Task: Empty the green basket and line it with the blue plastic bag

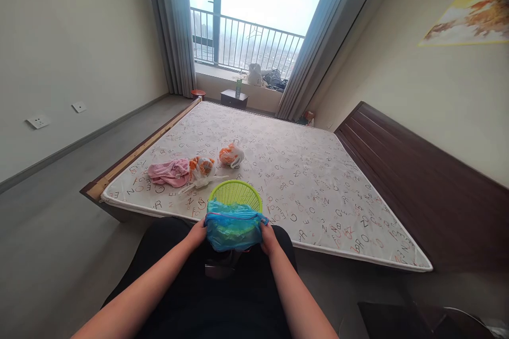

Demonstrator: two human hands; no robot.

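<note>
Your left hand (196, 234) and right hand (269, 239) are low in front of you, above your black clothing, holding opposite sides of a blue translucent plastic bag (234, 228). Your fingers (265, 232) look clenched on the plastic, bunching it at each side, but their tips are tucked out of sight, so I can't tell exactly how they lie. The bag sits against the near side of a lime-green plastic basket (237, 194), which stands tilted at the near edge of a letter-printed mattress (314, 185), its round rim showing just behind the bag. Farther up the mattress, to your left, lie a pink towel (168, 172), a clear plastic bag with orange contents (201, 168) and a second orange-filled bag (231, 154). Past the mattress's far edge, a green bottle (238, 87) stands on a dark bedside cabinet (234, 99) near the balcony window (246, 10)
</note>
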